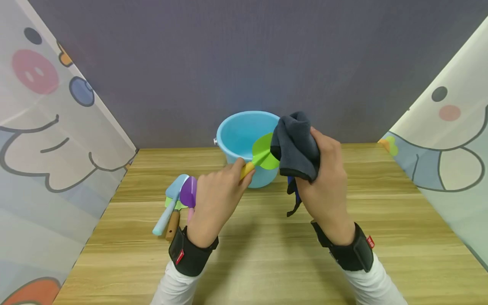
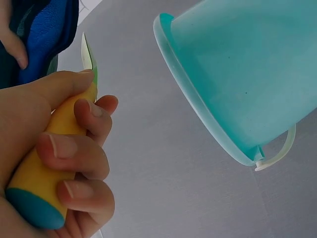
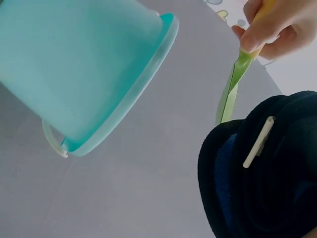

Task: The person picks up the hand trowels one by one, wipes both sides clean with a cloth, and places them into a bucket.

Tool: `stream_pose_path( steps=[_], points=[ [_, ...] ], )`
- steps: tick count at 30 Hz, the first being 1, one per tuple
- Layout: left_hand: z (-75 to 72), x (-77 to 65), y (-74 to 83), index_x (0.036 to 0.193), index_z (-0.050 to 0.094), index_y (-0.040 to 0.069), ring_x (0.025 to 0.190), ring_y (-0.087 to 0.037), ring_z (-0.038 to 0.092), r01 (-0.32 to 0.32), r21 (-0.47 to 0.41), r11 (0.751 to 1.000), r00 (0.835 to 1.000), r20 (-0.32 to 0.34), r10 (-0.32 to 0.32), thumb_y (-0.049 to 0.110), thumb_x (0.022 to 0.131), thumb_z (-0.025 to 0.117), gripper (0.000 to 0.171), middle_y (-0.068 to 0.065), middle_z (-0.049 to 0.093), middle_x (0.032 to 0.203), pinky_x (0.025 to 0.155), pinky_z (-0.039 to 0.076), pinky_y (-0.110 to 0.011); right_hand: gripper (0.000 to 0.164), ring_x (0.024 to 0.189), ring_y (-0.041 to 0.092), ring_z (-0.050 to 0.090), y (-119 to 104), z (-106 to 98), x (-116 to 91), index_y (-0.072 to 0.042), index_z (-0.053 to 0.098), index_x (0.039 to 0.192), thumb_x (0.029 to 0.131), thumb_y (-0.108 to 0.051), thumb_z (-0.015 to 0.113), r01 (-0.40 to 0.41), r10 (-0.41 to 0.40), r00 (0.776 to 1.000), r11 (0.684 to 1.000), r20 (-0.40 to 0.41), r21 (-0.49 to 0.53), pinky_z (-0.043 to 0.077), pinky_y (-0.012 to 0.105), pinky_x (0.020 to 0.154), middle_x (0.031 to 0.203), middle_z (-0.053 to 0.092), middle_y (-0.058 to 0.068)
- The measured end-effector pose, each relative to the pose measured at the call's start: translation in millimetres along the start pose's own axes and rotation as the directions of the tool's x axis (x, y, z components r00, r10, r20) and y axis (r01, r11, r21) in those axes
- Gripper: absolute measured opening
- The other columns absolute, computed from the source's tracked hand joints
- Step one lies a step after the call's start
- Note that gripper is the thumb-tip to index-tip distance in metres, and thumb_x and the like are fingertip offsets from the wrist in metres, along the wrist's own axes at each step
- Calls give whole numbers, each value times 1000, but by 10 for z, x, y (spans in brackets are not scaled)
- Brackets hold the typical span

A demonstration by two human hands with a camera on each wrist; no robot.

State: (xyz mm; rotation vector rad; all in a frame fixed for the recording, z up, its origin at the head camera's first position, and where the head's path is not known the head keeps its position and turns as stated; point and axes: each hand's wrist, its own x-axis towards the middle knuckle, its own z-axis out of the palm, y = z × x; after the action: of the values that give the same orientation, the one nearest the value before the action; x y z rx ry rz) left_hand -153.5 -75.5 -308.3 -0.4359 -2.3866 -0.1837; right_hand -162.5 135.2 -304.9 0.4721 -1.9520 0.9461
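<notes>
My left hand (image 1: 220, 195) grips the yellow handle of a small green trowel (image 1: 262, 148); in the left wrist view its fingers curl round the handle (image 2: 45, 166), which has a teal end. My right hand (image 1: 324, 182) holds a bunched dark grey cloth (image 1: 297, 144) with a blue side (image 2: 49, 37). The cloth overlaps the right edge of the trowel's blade in the head view; whether they touch there I cannot tell. Behind the trowel stands a light blue bucket (image 1: 238, 129), upright on the table. In the right wrist view, the cloth (image 3: 262, 183) hides the tip of the blade (image 3: 229, 99).
On the wooden table (image 1: 267, 262), left of my left hand, lie a light blue trowel (image 1: 176, 188), a purple trowel (image 1: 188, 192) and a green tool with a brown handle (image 1: 173, 226), overlapping. A grey wall (image 1: 251, 55) rises behind the bucket, with cartoon-printed panels (image 1: 450, 140) at both sides.
</notes>
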Motion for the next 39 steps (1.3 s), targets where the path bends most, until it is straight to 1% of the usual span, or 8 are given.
stream_pose_path(
  steps=[9,16,20,24,29,34,39],
  points=[
    [-15,-4,12,87,56,11,43,-11,30,-1,-17,1000,1000,2,1,37,96,71,32,5,34,57,43,14,-23,58,119,37,61,-82,49,-67,-6,49,144,89,-2,67,45,-47,998,998,39,52,53,52,94,131,56,24],
    [-26,-2,11,87,56,11,41,-10,29,-5,5,1000,1000,-4,5,38,96,71,33,6,35,56,43,14,-23,60,117,37,63,-130,99,-111,-7,49,144,88,-1,69,51,-58,995,995,81,83,55,53,93,131,56,22],
    [-30,-8,7,88,57,11,41,-10,28,-6,4,1000,1000,-8,6,37,94,73,32,6,34,55,44,13,-23,62,115,37,63,-149,127,-133,-6,48,145,87,1,70,60,-70,992,994,106,94,54,54,92,131,56,21],
    [-29,-11,10,88,58,12,41,-9,27,-11,-7,1000,1000,-13,11,35,93,75,29,5,36,55,44,13,-24,62,115,35,64,-157,149,-153,-6,48,146,88,0,69,68,-80,989,993,125,93,56,51,91,132,56,21],
    [-17,-15,14,84,57,12,43,-8,25,-9,-22,1000,1000,-24,8,29,92,77,27,5,39,55,44,14,-24,63,115,33,64,-148,189,-178,-7,46,147,89,-2,70,80,-94,985,992,146,94,56,49,92,133,55,20],
    [-21,-18,21,77,53,13,43,-8,24,-6,-17,1000,1000,-28,5,28,90,78,32,5,38,55,44,14,-24,67,116,32,64,-140,231,-196,-9,46,149,87,0,71,71,-87,983,992,164,100,55,49,93,134,56,18],
    [-36,-16,26,80,52,13,43,-9,27,-17,-30,999,1000,-26,17,30,90,78,33,5,37,56,43,16,-25,69,115,32,65,-137,249,-210,-12,44,151,89,-2,71,41,-55,979,996,196,74,55,50,93,135,55,18]
  ],
)
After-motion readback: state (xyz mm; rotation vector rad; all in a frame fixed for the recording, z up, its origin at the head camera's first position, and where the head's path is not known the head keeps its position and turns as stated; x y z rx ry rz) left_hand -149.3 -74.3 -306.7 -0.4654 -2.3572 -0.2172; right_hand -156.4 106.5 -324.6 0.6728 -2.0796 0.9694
